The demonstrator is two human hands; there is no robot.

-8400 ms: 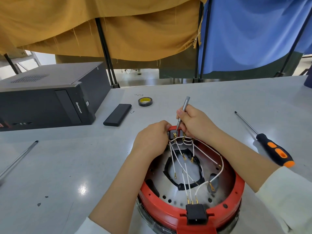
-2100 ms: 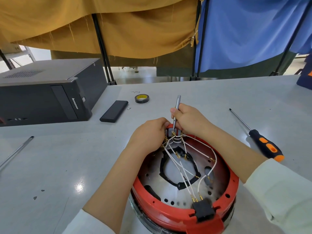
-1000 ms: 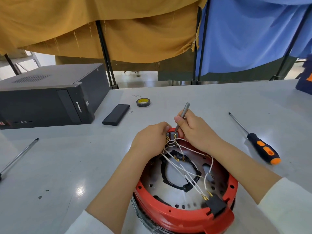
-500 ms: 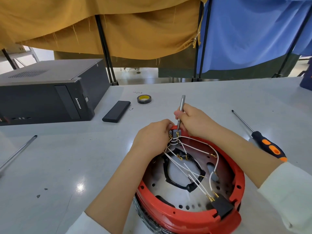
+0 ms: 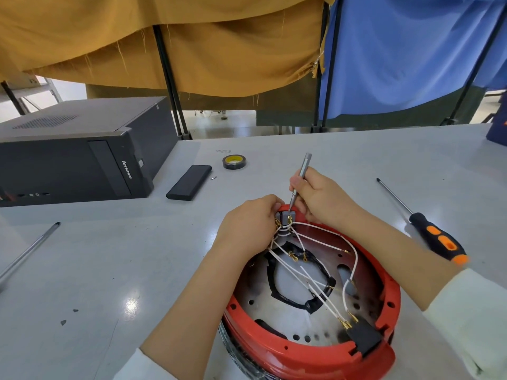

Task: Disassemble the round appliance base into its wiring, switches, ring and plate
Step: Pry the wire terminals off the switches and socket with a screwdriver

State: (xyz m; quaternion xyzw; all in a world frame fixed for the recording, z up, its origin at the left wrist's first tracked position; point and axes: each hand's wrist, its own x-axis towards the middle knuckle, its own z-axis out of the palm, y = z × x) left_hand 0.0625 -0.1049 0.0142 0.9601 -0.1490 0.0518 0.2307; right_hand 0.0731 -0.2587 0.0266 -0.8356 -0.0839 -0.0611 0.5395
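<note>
The round appliance base point(image 5: 310, 303) is set on the grey table point(image 5: 109, 256), red ring point(image 5: 301, 357) uppermost. A slim metal tool point(image 5: 301, 176) is pinched by the right hand point(image 5: 319, 198), its tip at the far-rim switch point(image 5: 286, 215); the white wires point(image 5: 307, 272) there are gripped by the curled left hand point(image 5: 249, 223)

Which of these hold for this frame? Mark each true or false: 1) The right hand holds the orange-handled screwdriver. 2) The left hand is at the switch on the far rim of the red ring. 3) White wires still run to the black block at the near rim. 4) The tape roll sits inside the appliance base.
1) False: the right hand grips a slim silver tool; the orange-handled screwdriver lies on the table.
2) True: the left hand holds at the switch on the red ring.
3) True: white wires reach the black block.
4) False: the tape roll lies on the table beyond it.
</note>
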